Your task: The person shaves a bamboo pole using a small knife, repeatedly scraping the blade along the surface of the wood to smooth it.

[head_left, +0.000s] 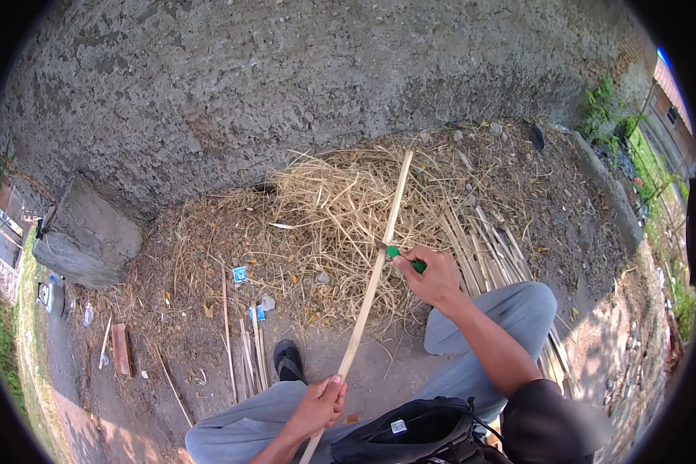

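**One long, pale, flat wooden strip [369, 305] in the left hand [319, 406], one green-handled knife [395, 252] in the right hand [433, 278]**

Slanting up from the left hand, past the right hand's fingers and beyond: just the one strip. Clamped around its near part, fingers curled fully: the left hand. Closed around the knife's handle, well apart from the left: the right hand. Just left of the right fingertips, at the strip: one short dark blade, touching or nearly so; cannot tell which.

Beyond the right hand: one heap of curled, straw-coloured shavings [332, 193]. To its right: many narrow, pale strips [462, 249], too overlapped to count. Up and left of the left hand: one black shoe [288, 359], several thin, pale sticks [247, 356] and three blue packaging scraps [240, 274].

Right of the left hand: one black fabric bag [441, 425]. Farther left: one reddish-brown flat piece [121, 349] and one grey concrete block [93, 224]. Beyond both hands: one rough grey wall [325, 69].
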Tool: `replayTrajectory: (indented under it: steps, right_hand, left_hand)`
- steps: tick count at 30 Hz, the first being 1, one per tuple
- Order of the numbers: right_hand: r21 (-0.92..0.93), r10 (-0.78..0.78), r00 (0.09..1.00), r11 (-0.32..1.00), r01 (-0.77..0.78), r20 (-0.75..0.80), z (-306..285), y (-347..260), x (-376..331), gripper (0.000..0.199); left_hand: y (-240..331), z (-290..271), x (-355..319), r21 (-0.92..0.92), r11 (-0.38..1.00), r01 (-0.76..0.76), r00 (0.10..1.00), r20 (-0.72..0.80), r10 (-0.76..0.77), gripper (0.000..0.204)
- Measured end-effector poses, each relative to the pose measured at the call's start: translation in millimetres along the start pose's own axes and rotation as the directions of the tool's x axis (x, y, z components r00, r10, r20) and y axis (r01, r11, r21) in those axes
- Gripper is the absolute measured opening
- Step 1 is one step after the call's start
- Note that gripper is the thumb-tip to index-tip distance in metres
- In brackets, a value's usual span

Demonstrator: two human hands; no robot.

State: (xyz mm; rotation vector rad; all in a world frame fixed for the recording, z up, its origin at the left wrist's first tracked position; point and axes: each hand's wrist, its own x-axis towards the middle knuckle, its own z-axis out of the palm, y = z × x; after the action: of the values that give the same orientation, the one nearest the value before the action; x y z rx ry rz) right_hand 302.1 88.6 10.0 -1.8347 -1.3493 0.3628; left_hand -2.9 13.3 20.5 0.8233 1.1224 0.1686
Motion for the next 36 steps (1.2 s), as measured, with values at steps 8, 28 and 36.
replayTrajectory:
  steps: [8, 28, 36]
  right_hand:
    - [0.031, -0.392, 0.915, 0.92, 0.391, 0.098, 14, -16, -44, 0.02]
    - [-0.009, -0.351, 0.932, 0.936, 0.352, -0.095, 16, 0, -20, 0.017]
    - [-0.08, -0.245, 0.963, 0.968, 0.237, -0.115, 6, 7, -8, 0.02]
  left_hand:
    - [2, -6, 11, 0.064, 0.995, -0.071, 0.991, -0.109, 0.078, 0.037]
    - [-36, -15, 6, 0.478, 0.829, -0.29, 0.893, -0.175, 0.414, 0.041]
    - [-35, -9, -3, 0.504, 0.807, -0.307, 0.899, -0.125, 0.42, 0.039]
